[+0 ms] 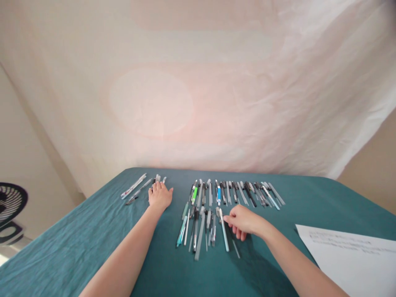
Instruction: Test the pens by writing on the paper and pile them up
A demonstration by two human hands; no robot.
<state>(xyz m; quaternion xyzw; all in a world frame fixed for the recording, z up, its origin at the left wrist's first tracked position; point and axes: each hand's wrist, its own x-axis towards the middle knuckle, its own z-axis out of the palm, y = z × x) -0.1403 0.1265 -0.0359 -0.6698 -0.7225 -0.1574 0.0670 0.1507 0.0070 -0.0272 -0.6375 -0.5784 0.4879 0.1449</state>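
My left hand (160, 196) lies palm down over a few pens at the table's left, its thumb apart from the fingers. Ends of pens (158, 178) stick out past the fingertips; the rest is hidden beneath. At the right end of the nearer row of pens (201, 235), my right hand (243, 222) has its fingers curled in, thumb and forefinger at the upper end of a thin clear pen (236, 249). A white and pale blue pen (224, 233) lies just left of these fingertips.
A longer row of pens (229, 193) lies farther back, with green-labelled and blue-labelled ones. Several pens (134, 187) rest left of my left hand. A written sheet of paper (349, 264) lies at right on the green tablecloth (102, 231). A black fan (11, 202) stands at far left.
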